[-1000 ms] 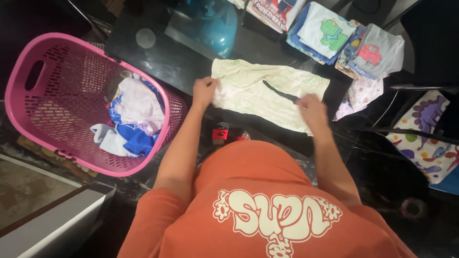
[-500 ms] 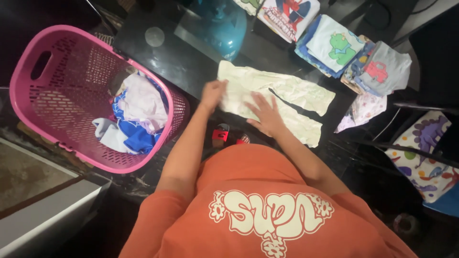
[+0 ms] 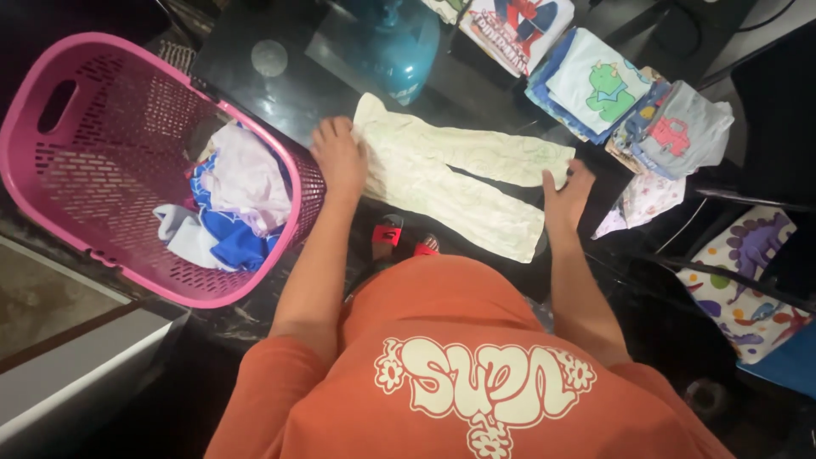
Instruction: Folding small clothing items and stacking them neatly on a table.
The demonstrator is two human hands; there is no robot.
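Pale pants are spread flat on the counter beside the pink basket, not yet folded, left hand pressing the waist open-palmed, right hand pinching a leg cuff, folded stacks beyond, more clothes in the basket.

left hand flat, right hand seemingly pinching

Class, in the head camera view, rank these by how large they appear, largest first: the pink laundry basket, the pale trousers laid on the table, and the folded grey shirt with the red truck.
1. pink laundry basket, though it also sits nearer the camera
2. pale trousers
3. folded grey shirt
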